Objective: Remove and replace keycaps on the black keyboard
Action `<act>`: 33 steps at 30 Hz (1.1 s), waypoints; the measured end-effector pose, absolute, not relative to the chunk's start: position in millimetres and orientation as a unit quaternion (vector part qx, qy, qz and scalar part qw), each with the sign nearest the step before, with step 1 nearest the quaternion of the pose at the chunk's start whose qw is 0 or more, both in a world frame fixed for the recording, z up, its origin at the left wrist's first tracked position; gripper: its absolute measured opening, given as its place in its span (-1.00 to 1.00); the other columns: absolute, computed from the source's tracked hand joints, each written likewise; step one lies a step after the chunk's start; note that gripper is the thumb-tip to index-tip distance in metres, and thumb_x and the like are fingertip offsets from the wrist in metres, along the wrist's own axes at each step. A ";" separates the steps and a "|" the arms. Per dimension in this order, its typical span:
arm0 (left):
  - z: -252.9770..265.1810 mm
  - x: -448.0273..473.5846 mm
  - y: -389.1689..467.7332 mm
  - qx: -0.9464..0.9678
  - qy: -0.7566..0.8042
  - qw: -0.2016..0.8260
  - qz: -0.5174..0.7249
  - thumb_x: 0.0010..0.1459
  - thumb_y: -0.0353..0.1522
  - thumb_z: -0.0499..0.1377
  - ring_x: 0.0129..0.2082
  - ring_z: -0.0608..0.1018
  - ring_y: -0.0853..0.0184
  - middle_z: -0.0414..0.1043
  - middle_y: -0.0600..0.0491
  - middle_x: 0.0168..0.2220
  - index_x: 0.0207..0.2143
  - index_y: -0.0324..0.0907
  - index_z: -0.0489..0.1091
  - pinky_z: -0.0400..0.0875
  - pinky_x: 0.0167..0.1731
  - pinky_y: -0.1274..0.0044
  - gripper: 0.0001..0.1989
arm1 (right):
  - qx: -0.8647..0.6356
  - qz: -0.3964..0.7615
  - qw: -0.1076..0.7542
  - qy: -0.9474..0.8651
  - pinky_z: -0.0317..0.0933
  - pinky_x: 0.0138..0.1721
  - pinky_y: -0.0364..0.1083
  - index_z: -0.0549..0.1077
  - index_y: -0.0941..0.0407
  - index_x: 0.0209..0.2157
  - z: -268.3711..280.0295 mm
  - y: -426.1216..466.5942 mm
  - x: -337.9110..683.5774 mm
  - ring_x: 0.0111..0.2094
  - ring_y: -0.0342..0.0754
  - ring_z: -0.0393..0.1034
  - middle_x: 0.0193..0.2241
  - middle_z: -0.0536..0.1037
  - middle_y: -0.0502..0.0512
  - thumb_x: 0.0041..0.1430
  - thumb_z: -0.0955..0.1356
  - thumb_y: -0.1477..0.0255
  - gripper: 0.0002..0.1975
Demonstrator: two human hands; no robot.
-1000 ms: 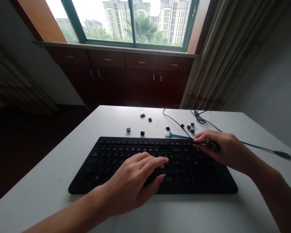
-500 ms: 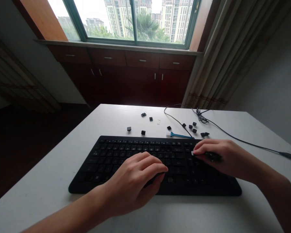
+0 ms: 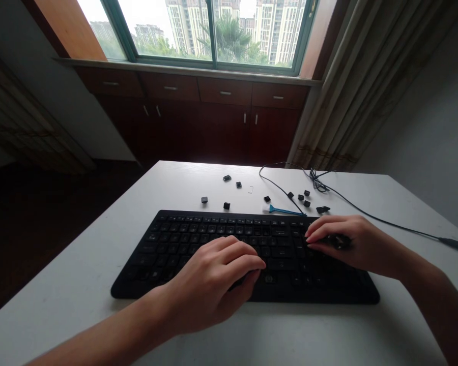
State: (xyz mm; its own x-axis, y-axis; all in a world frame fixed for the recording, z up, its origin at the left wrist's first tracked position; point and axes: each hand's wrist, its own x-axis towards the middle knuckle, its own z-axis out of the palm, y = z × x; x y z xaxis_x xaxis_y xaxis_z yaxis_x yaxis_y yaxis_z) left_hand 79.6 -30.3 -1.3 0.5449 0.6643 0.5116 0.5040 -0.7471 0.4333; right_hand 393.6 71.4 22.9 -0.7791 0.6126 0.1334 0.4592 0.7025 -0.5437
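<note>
A black keyboard (image 3: 316, 296) lies on the white table, with a few of its keys off. Over its middle, my left hand (image 3: 217, 282) has its fingers curled and the thumb close to the index fingertip. The dark spot between them is too dim to name. My right hand (image 3: 351, 244) is above the number pad, thumb and forefinger pinched together at its left side. Whatever sits in that pinch is hidden, though something dark shows in the palm.
Several loose keycaps (image 3: 226, 206) lie beyond the keyboard. Among them is a small brush (image 3: 284, 210) with a blue handle and white bristles. A black cable (image 3: 381, 219) with a bundled loop runs to the right. A thin wire piece (image 3: 251, 189) lies farther back.
The right fingertips have shifted slightly, and the small pale thing seen at them before no longer shows. My left hand keeps nearly the same place. The whole view has tilted a little.
</note>
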 end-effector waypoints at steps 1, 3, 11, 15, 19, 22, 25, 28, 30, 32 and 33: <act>-0.9 79.5 -30.2 0.871 0.336 0.118 0.340 0.27 -0.55 0.18 -0.25 0.54 0.32 0.57 0.02 -0.17 -0.07 -0.19 0.44 0.46 -0.23 0.47 -0.79 | -0.293 0.252 0.156 -0.909 0.49 -0.11 -0.09 0.61 0.02 -0.19 22.8 71.1 393.3 -0.17 -0.05 0.58 -0.14 0.65 0.04 0.30 0.42 0.37 -0.90; -0.1 79.5 -30.0 0.871 0.335 0.116 0.339 0.27 -0.55 0.17 -0.25 0.54 0.32 0.57 0.02 -0.18 -0.07 -0.19 0.44 0.45 -0.23 0.47 -0.79 | -0.292 0.253 0.157 -0.909 0.49 -0.11 -0.09 0.61 0.02 -0.20 22.4 70.4 392.7 -0.17 -0.06 0.58 -0.15 0.65 0.03 0.29 0.42 0.37 -0.91; 0.2 80.2 -29.5 0.873 0.333 0.115 0.337 0.26 -0.56 0.18 -0.24 0.53 0.32 0.57 0.02 -0.17 -0.07 -0.19 0.44 0.44 -0.22 0.47 -0.78 | -0.299 0.240 0.154 -0.910 0.49 -0.10 -0.09 0.62 0.01 -0.17 22.1 71.5 396.9 -0.17 -0.06 0.58 -0.14 0.66 0.03 0.28 0.44 0.36 -0.89; 0.5 79.7 -29.9 0.875 0.330 0.113 0.336 0.26 -0.56 0.18 -0.25 0.53 0.33 0.57 0.03 -0.16 -0.06 -0.19 0.43 0.44 -0.22 0.47 -0.78 | -0.299 0.239 0.152 -0.911 0.49 -0.09 -0.08 0.62 -0.01 -0.13 20.8 72.0 398.0 -0.15 -0.04 0.58 -0.13 0.65 0.04 0.28 0.44 0.35 -0.85; 0.2 79.3 -30.1 0.876 0.332 0.115 0.331 0.27 -0.56 0.18 -0.25 0.52 0.33 0.56 0.03 -0.16 -0.06 -0.19 0.43 0.43 -0.22 0.47 -0.77 | -0.294 0.249 0.144 -0.911 0.48 -0.10 -0.07 0.63 -0.03 -0.12 19.8 71.6 396.6 -0.15 -0.05 0.57 -0.10 0.64 0.04 0.30 0.42 0.35 -0.85; -0.6 79.4 -29.3 0.875 0.333 0.115 0.331 0.27 -0.56 0.17 -0.25 0.52 0.32 0.56 0.02 -0.16 -0.06 -0.18 0.43 0.43 -0.22 0.46 -0.77 | -0.296 0.260 0.143 -0.908 0.47 -0.09 -0.05 0.63 -0.04 -0.12 24.2 71.2 396.8 -0.14 -0.03 0.56 -0.09 0.62 0.06 0.29 0.43 0.35 -0.85; -1.2 79.8 -28.9 0.875 0.332 0.116 0.332 0.27 -0.56 0.17 -0.25 0.52 0.32 0.56 0.02 -0.16 -0.06 -0.18 0.44 0.43 -0.22 0.46 -0.77 | -0.322 0.273 0.199 -0.884 0.44 -0.11 -0.03 0.62 -0.02 -0.14 33.5 70.2 398.9 -0.15 0.00 0.54 -0.13 0.62 0.08 0.25 0.47 0.34 -0.85; -1.4 79.8 -29.5 0.876 0.331 0.117 0.332 0.27 -0.56 0.17 -0.24 0.52 0.32 0.56 0.02 -0.16 -0.06 -0.19 0.44 0.43 -0.22 0.46 -0.78 | -0.367 0.308 0.351 -0.804 0.35 -0.30 -0.05 0.56 0.06 -0.40 39.7 67.5 398.4 -0.32 -0.03 0.47 -0.38 0.58 0.07 0.27 0.45 0.31 -0.83; -1.5 79.5 -30.1 0.876 0.331 0.118 0.332 0.27 -0.55 0.17 -0.24 0.52 0.32 0.56 0.02 -0.16 -0.06 -0.19 0.44 0.43 -0.22 0.46 -0.78 | -0.370 0.371 0.455 -0.721 0.20 -0.47 -0.07 0.42 0.08 -0.57 37.9 64.4 393.9 -0.49 -0.09 0.32 -0.57 0.42 0.02 0.30 0.42 0.29 -0.63; -1.7 79.1 -30.4 0.875 0.331 0.116 0.333 0.27 -0.55 0.17 -0.24 0.52 0.32 0.56 0.02 -0.16 -0.07 -0.19 0.44 0.44 -0.22 0.46 -0.79 | -0.344 0.441 0.521 -0.645 0.04 -0.57 -0.07 0.30 0.09 -0.65 31.4 60.7 385.9 -0.60 -0.14 0.15 -0.68 0.24 -0.05 0.32 0.40 0.30 -0.54; -1.9 79.0 -30.4 0.875 0.331 0.116 0.334 0.27 -0.56 0.17 -0.24 0.52 0.32 0.56 0.02 -0.16 -0.07 -0.19 0.44 0.44 -0.22 0.46 -0.79 | -0.327 0.469 0.535 -0.622 -0.02 -0.59 -0.07 0.27 0.09 -0.67 27.5 58.9 381.0 -0.64 -0.16 0.10 -0.70 0.18 -0.07 0.33 0.39 0.32 -0.52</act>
